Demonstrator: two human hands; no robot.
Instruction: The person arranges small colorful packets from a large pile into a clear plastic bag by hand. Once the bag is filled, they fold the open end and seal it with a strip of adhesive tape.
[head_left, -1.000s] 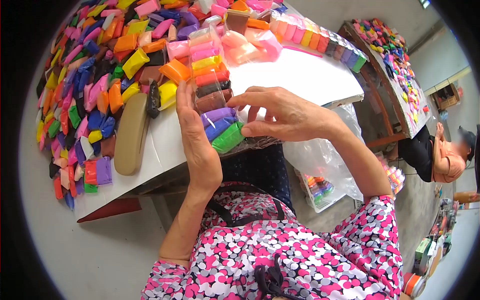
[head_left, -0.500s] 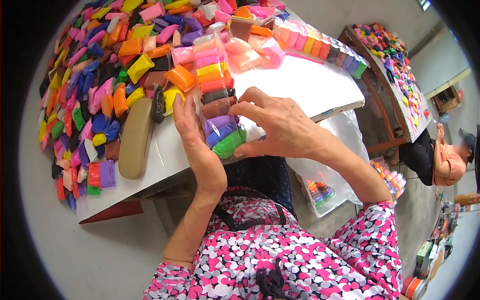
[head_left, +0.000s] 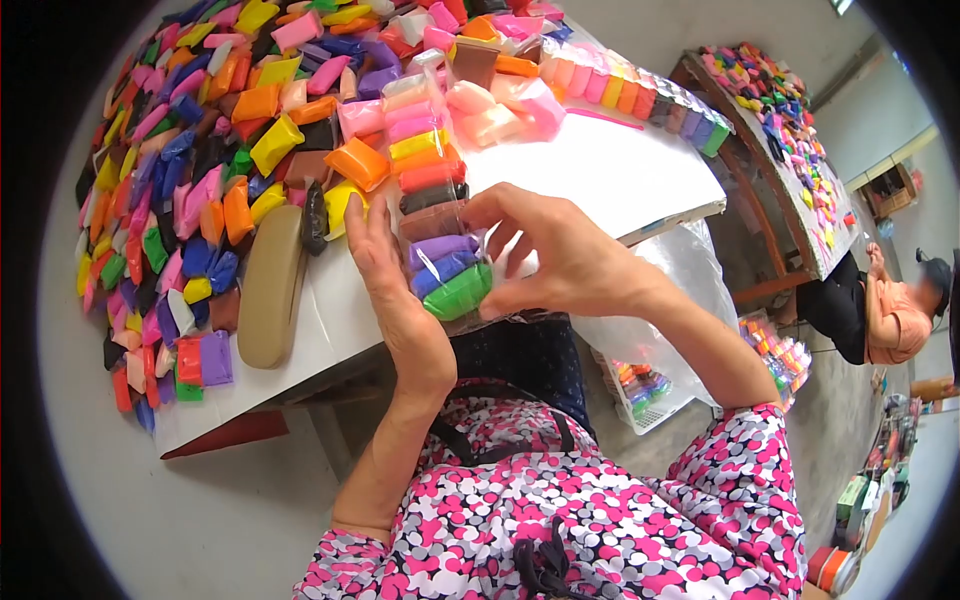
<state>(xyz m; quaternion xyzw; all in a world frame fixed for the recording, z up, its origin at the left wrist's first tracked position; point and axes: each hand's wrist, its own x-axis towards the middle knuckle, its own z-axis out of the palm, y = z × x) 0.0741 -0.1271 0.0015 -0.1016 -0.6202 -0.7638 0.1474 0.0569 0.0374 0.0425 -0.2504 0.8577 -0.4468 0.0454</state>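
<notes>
A clear plastic bag holds a row of small coloured packets, with a green packet [head_left: 458, 292] at the near end and pink and pale ones at the far end. It lies at the table's near edge. My left hand [head_left: 393, 285] is held flat along the row's left side, its fingers stretched out. On the right side, my right hand [head_left: 570, 250] curls its fingers and thumb onto the edge of the bag, beside the brown packet [head_left: 435, 222] and the green one. The packets' soft contents cannot be made out.
A big heap of loose coloured packets [head_left: 190, 190] covers the table's left and back. A tan case [head_left: 270, 290] lies beside it. Another packed row [head_left: 630, 95] is at the back right. A white basket [head_left: 640, 405] stands below; a person [head_left: 895, 310] sits at the far right.
My right hand's fingers have shifted and bent more along the bag's right edge, and the thumb has moved slightly right. My left hand stays flat against the other side.
</notes>
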